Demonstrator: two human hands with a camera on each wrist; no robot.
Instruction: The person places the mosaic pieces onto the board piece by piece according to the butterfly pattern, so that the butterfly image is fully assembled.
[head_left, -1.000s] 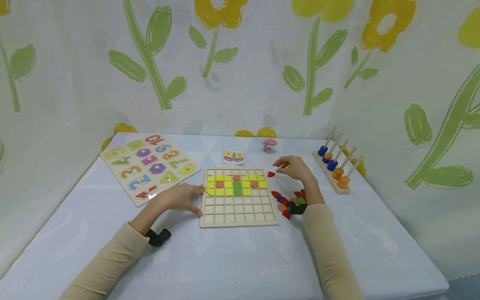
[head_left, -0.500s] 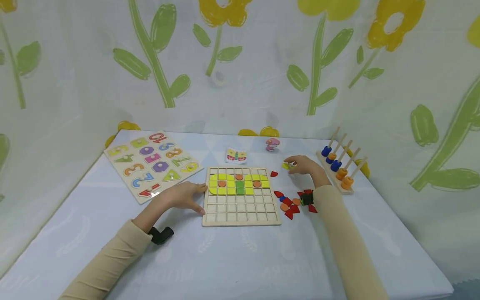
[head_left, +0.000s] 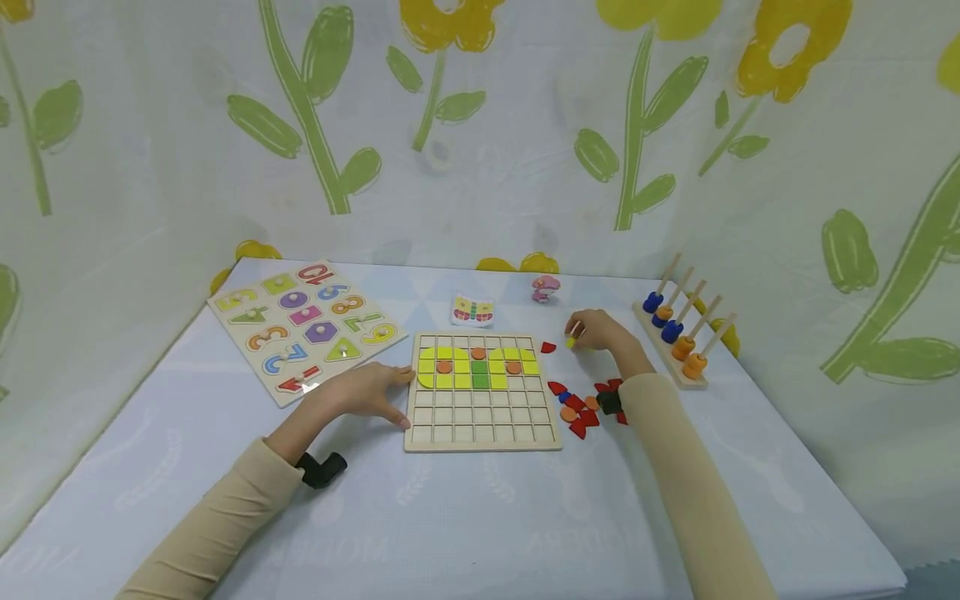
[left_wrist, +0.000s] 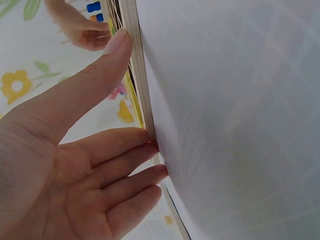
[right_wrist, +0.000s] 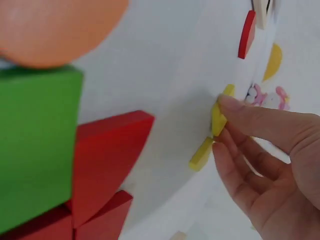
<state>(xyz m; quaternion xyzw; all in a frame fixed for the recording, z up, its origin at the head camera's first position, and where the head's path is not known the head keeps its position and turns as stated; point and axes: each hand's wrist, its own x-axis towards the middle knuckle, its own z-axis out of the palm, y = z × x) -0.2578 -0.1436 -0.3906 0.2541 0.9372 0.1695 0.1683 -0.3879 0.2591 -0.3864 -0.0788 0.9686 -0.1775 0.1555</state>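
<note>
the right hand point(head_left: 597, 331), right of centre in the head view, is pinching a yellow tile point(right_wrist: 218, 120); the left hand point(head_left: 367, 392), outstretched, is touching the left edge of the board point(head_left: 462, 414), which is lying mid-frame. red tiles point(head_left: 589, 418) are lying to its right.

In the lower left of the head view, a long, close-fitting beige cloth sleeve point(head_left: 217, 525) creases softly along the forearm and ends short of the bare left hand point(head_left: 365, 392). A small black bent device with a rounded end point(head_left: 322, 472) sits at that wrist. At lower right, a matching plain beige sleeve point(head_left: 690, 483) leads to the bare right hand point(head_left: 597, 331), with a blocky black device point(head_left: 609, 402) beside its cuff.
</note>
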